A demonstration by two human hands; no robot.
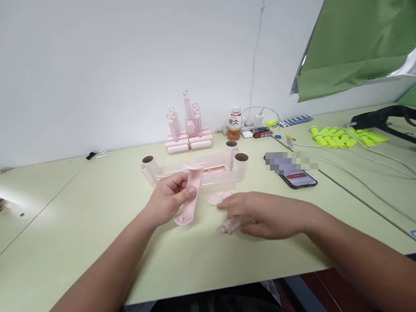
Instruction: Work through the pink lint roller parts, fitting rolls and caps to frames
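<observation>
My left hand (pixel 168 198) grips a long pink plastic handle (pixel 190 195), held upright and a little tilted above the pale green table (pixel 94 232). My right hand (pixel 261 213) lies low over the table with its fingers curled around a small clear plastic piece (pixel 229 226), blurred by motion. Its fingertips are close to two round pink caps (pixel 219 198) on the table. Just behind both hands lies a clear pink tray (pixel 208 167) with white paper rolls (pixel 240 166) standing at its ends.
A stack of pink handles and rollers (pixel 188 134) stands at the back by the wall, next to a drink bottle (pixel 234 124). A phone (pixel 297 175) lies to the right, with white cables (pixel 365 168), yellow pieces (pixel 344 136) and a black strap (pixel 387 118) beyond.
</observation>
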